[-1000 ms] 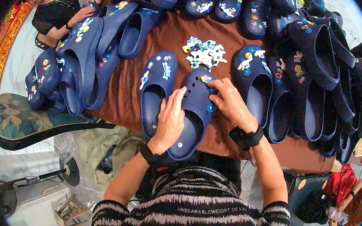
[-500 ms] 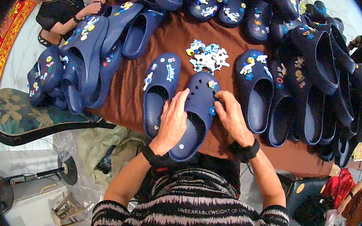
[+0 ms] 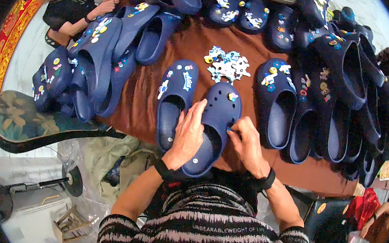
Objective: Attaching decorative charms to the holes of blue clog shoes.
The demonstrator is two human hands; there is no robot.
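My left hand (image 3: 188,137) has slid flat onto the clog (image 3: 212,128) on the bench (image 3: 139,101), pinning it, while my right hand (image 3: 249,146) has dropped from the toe to pinch its side edge, charms (image 3: 226,64) waiting beyond.

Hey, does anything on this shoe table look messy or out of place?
Mostly the left end: blue clogs are heaped on each other, tipped on their sides. The charms lie in a loose pile. Nothing looks damaged.

Clog (image 3: 212,128) under both hands, charm pile (image 3: 226,64) behind, another clog (image 3: 174,100) left.
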